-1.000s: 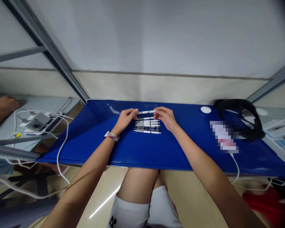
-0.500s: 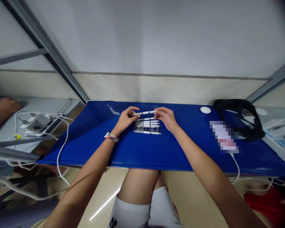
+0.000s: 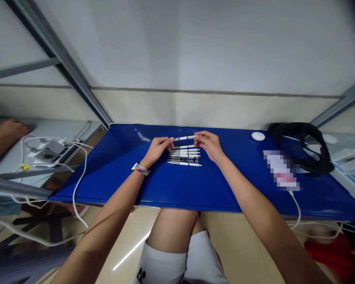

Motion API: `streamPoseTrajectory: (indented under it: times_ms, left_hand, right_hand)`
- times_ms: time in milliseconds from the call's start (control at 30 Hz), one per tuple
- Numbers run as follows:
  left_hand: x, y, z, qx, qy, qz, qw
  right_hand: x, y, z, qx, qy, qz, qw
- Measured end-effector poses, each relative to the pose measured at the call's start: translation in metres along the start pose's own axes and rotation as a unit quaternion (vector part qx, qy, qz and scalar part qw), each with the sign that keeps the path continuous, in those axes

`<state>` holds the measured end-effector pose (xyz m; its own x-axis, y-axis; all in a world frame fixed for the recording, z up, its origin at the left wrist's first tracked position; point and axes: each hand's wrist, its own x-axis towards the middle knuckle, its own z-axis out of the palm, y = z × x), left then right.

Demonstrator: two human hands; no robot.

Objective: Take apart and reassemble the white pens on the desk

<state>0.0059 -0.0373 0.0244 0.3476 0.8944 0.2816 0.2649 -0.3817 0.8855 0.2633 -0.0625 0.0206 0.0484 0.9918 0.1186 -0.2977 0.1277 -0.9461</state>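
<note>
A white pen (image 3: pixel 184 138) with dark bands is held level between my two hands, just beyond a row of pens. My left hand (image 3: pixel 159 149) has its fingers closed on the pen's left end. At the right end, my right hand (image 3: pixel 209 144) pinches it between thumb and fingers. Below them, several white and grey pens (image 3: pixel 184 155) lie side by side on the blue tabletop (image 3: pixel 177 185), roughly parallel, their tips toward the left. A colourful woven band circles my left wrist.
On the right lie a white oval object (image 3: pixel 258 136), a black headband-like strap (image 3: pixel 301 128) and a blurred-out phone-shaped item (image 3: pixel 281 169) with a white cable. Leftward are a power strip (image 3: pixel 51 152), looping cables and another person's hand (image 3: pixel 12 129). A wall stands behind.
My left hand's fingers have closed onto the pen's left end; before, they were spread around it. The right hand keeps its grip on the other end. The view has shifted slightly.
</note>
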Motion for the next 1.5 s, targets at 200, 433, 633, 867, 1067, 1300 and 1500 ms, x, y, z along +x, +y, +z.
streamPoseTrajectory:
  times_ms: [200,433,633,867,1067,1300,1500]
  left_hand:
    - [0.0,0.006,0.003,0.028,0.007,-0.004,1.0]
    - [-0.002,0.008,0.001,0.049,0.004,-0.007,0.999]
    - [0.001,0.001,-0.002,-0.02,0.047,0.003,0.999]
    - [0.005,-0.015,-0.002,-0.109,0.069,-0.006,0.992]
    - [0.005,-0.017,-0.005,-0.115,0.089,-0.013,0.989]
    - [0.005,-0.015,-0.006,-0.111,0.098,-0.017,0.989]
    - [0.006,-0.015,-0.006,-0.111,0.108,-0.021,0.988]
  right_hand:
    - [0.0,-0.003,-0.001,0.015,-0.008,0.016,1.0]
    - [0.002,-0.003,-0.002,0.009,-0.03,0.033,0.999]
    - [0.002,-0.003,-0.003,0.029,-0.006,0.019,0.999]
    - [0.005,-0.007,-0.01,0.08,0.044,0.043,0.995]
    - [0.006,-0.007,-0.011,0.069,0.063,0.041,0.995]
    - [0.005,-0.007,-0.013,0.013,0.088,0.014,0.996]
    - [0.005,-0.008,-0.014,0.018,0.114,0.004,0.993]
